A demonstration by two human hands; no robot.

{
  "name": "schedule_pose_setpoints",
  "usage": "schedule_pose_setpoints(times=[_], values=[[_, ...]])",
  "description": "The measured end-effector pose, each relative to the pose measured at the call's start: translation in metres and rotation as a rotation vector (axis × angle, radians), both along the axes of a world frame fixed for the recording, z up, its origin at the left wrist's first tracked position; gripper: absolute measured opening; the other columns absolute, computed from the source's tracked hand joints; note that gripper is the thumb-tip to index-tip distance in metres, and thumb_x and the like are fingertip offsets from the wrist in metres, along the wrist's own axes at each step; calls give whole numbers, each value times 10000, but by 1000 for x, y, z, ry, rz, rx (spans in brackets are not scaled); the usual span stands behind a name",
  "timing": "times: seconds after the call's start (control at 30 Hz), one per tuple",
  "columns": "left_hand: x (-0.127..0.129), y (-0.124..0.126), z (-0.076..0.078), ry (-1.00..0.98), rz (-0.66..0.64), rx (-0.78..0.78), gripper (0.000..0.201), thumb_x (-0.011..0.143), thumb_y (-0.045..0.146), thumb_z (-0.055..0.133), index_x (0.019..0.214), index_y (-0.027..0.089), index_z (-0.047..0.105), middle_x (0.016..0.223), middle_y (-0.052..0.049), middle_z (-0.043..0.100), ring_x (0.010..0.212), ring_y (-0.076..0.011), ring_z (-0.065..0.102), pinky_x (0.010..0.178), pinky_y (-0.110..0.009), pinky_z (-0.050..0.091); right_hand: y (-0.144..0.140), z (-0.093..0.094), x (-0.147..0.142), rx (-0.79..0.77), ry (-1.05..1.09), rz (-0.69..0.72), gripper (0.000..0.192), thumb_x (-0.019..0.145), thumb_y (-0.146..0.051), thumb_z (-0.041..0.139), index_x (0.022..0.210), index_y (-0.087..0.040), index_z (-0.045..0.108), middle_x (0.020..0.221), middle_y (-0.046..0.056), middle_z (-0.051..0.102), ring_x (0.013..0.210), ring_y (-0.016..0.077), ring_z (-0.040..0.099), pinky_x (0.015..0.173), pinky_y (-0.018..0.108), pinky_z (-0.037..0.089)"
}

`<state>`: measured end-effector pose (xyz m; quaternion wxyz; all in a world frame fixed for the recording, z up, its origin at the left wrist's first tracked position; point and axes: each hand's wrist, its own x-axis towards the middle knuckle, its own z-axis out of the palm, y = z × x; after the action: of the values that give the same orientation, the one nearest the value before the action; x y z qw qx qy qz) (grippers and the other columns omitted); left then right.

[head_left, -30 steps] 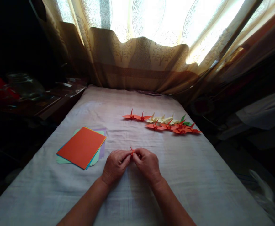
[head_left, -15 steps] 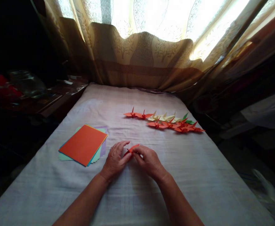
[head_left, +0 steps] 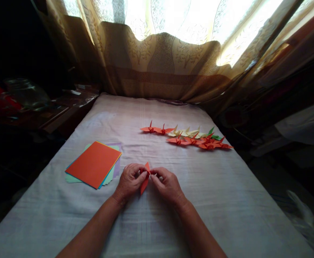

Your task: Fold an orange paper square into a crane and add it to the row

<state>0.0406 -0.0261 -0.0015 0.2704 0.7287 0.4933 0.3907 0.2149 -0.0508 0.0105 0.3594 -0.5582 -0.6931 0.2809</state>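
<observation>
Change first, at the hands: left hand [head_left: 128, 181] no longer spread open as half a second back, but curled shut, finger and thumb pinched on the small folded orange piece [head_left: 144, 182]; right hand [head_left: 169, 184] likewise clamped on it from the other side, the two hands drawn together with knuckles nearly meeting. Orange piece turned from lying almost flat and pointing away to standing on end, one tip up between the fingertips, the other tip hanging down toward the cloth. Held just to the right of the paper stack [head_left: 93, 164] and slightly nearer the body, lifted off the surface rather than resting on it. Judging from that turn, a fresh side brought round for the fold in hand, grip renewed with both hands. Around it, by size: patterned curtain [head_left: 162, 68] far behind the paper stack, bright window light through its lace; cloth-covered worktop [head_left: 221, 200] under everything; dark side table [head_left: 52, 120] left of the paper stack and beyond it, with a glass jar [head_left: 28, 94] and clutter hard to make out; row of finished paper cranes [head_left: 189, 138], orange, cream and a little green, well to the right of the paper stack and farther off. Nothing lying between hands and paper stack, nor between hands and cranes.
</observation>
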Motion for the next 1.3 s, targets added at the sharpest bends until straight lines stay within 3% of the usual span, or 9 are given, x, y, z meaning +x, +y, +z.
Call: schedule_pose_setpoints(times=[0.3, 0.9, 1.1, 1.3], values=[[-1, 0, 1, 18, -35, -27, 114, 830, 283, 604, 800, 234, 703, 755, 0, 709, 768, -186, 641, 801, -327, 486, -1, -5, -8, 89, -63, -61, 143, 861, -227, 555, 779, -218, 671, 733, 2, 671, 657, 129, 597, 636, 228, 446], [-2, 0, 3, 13, -107, -42, 214, 882, 357, 596, 726, 236, 679, 712, 8, 701, 720, -175, 632, 846, -351, 475, 2, 13, 2, 221, -412, 70, 139, 890, -199, 545, 760, -217, 592, 740, 11, 624, 671, 141, 559, 629, 236, 382], [-3, 0, 5, 11, -119, -46, 190, 867, 340, 609, 729, 231, 680, 708, 11, 693, 720, -174, 625, 843, -347, 464, 3, 9, 2, 249, -342, 55, 174, 905, -207, 514, 743, -215, 578, 723, 14, 615, 670, 145, 558, 642, 241, 388], [-3, 1, 1, -62, -79, -66, 187, 862, 343, 611, 743, 227, 696, 697, 6, 683, 716, -171, 620, 776, -316, 470, 2, 3, 3, 170, -138, 63, 179, 923, -237, 488, 801, -217, 617, 758, 16, 642, 704, 141, 588, 678, 235, 434]])
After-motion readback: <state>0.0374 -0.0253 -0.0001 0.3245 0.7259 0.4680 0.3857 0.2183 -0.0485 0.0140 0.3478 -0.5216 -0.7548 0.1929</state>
